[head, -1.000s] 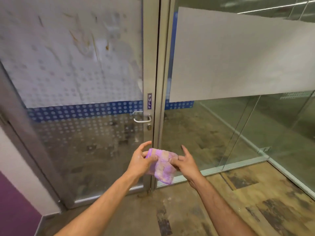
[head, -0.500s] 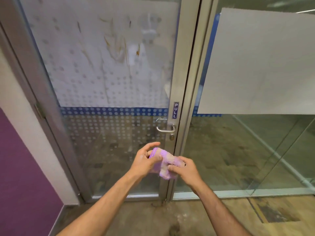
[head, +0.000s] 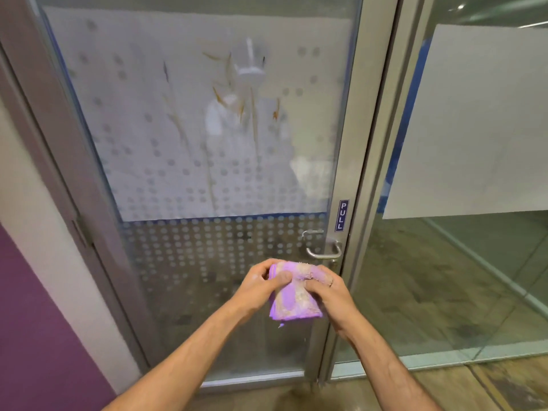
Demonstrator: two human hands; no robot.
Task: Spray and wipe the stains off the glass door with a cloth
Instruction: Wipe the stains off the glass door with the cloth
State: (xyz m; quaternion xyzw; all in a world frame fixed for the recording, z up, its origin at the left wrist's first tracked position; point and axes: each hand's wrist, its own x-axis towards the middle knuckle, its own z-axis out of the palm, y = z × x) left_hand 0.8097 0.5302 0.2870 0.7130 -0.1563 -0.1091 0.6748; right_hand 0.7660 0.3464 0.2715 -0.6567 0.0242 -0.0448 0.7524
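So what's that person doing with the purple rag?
Getting ready to clean. Both hands, left hand and right hand, hold a folded purple cloth in front of the glass door. Orange-brown stains streak the frosted part higher up, above the handle. The cloth isn't touching the glass yet.

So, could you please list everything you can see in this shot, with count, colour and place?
glass door: one, silver frame, dotted frosted film, centre
stains: several, orange-brown streaks, upper frosted part of door
handle: one, silver, right edge of door
PULL sign: one, blue with white letters, on door frame above handle
glass panel: one, clear with white frosted sheet, right of door
wall: one, white over purple, left
floor: one, brown, worn, bottom right
cloth: one, purple, soiled, folded, held in front of door
left hand: one, gripping cloth
right hand: one, gripping cloth
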